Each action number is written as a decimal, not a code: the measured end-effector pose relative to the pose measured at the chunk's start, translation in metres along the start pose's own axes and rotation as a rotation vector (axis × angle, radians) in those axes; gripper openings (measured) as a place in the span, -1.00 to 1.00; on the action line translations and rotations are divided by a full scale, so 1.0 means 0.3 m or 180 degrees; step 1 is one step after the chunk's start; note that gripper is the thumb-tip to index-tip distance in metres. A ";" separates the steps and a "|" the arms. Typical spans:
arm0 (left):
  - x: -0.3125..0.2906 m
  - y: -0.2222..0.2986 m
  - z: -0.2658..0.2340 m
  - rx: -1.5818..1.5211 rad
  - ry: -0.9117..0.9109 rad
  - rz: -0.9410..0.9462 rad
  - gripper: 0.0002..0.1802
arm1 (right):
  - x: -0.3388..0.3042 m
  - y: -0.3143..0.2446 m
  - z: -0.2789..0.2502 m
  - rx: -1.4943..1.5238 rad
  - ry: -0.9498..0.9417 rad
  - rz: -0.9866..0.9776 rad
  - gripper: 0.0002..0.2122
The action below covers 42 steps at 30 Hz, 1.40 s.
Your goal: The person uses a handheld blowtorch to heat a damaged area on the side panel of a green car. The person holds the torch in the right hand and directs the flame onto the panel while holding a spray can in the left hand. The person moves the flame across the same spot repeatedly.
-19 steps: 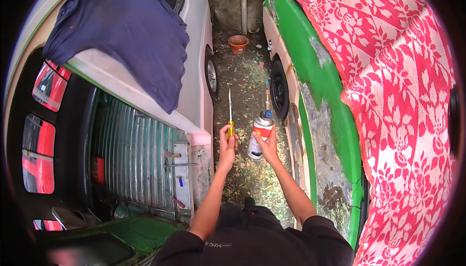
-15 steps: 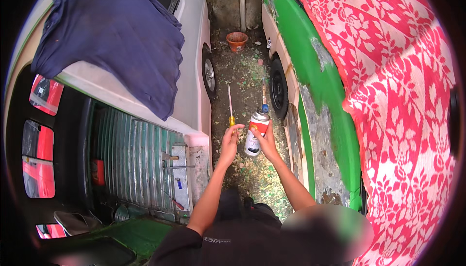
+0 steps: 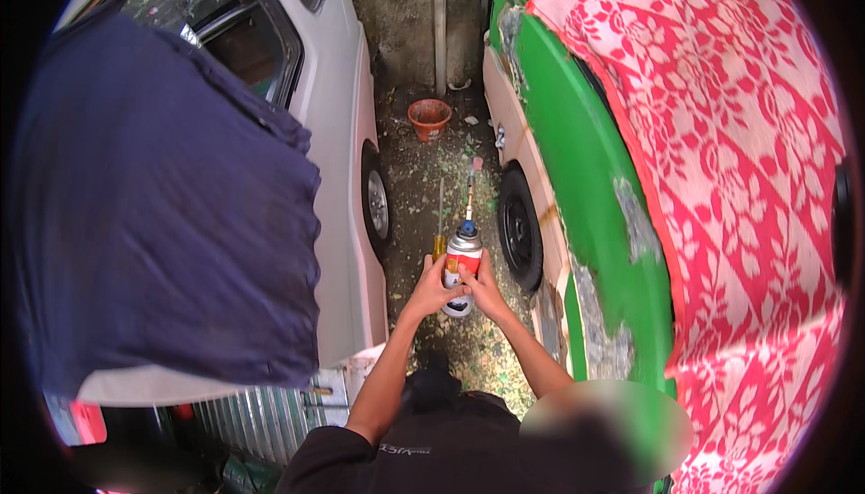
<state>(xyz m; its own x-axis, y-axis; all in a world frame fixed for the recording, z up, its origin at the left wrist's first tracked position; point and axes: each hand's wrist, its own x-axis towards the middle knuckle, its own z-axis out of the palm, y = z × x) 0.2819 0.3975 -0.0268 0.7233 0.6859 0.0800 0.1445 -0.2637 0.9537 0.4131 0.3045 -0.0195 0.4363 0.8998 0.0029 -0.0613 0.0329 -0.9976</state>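
Note:
My right hand [image 3: 487, 291] is wrapped round a blowtorch [image 3: 463, 258], a white and red gas canister held upright. Its blue fitting [image 3: 467, 227] carries a thin metal nozzle pointing away from me; no flame can be made out. Close against the canister's left side is my left hand [image 3: 432, 291], its thumb and fingers reaching onto the can. That same hand grips a screwdriver [image 3: 439, 246] with a yellow handle, its long shaft pointing forward. Part of the handle is hidden behind the fingers.
A white vehicle [image 3: 338, 88] under a dark blue cloth [image 3: 180, 205] stands on the left. To the right is a green vehicle [image 3: 595, 160] with bare, scraped patches, draped in a red and white floral cloth [image 3: 739, 133]. A clay pot [image 3: 430, 118] sits ahead on the littered ground.
My hands have come together, and the left one now touches the canister. The view has shifted, so the ribbed truck bed on the left shows less.

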 end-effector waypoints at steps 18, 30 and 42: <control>0.955 -0.099 -0.220 -0.0582 0.0245 -0.0306 -0.29 | 1.073 -0.014 -0.075 0.1390 0.0601 0.1055 -0.67; 1.461 -0.060 -0.418 -0.1647 -0.0459 -0.0566 -0.40 | 1.684 -0.065 -0.151 0.2001 -0.0337 0.1508 -0.80; 1.992 -0.149 -0.675 -0.1633 -0.0855 -0.0622 -0.38 | 1.987 -0.161 -0.271 0.0832 0.0961 0.0867 -0.77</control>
<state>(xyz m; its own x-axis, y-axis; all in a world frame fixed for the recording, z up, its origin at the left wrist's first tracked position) 0.5711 0.9564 0.0372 0.8709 0.4759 -0.1228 -0.0035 0.2559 0.9667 0.7492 0.8039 0.0249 0.6118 0.7256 -0.3150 -0.4162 -0.0434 -0.9082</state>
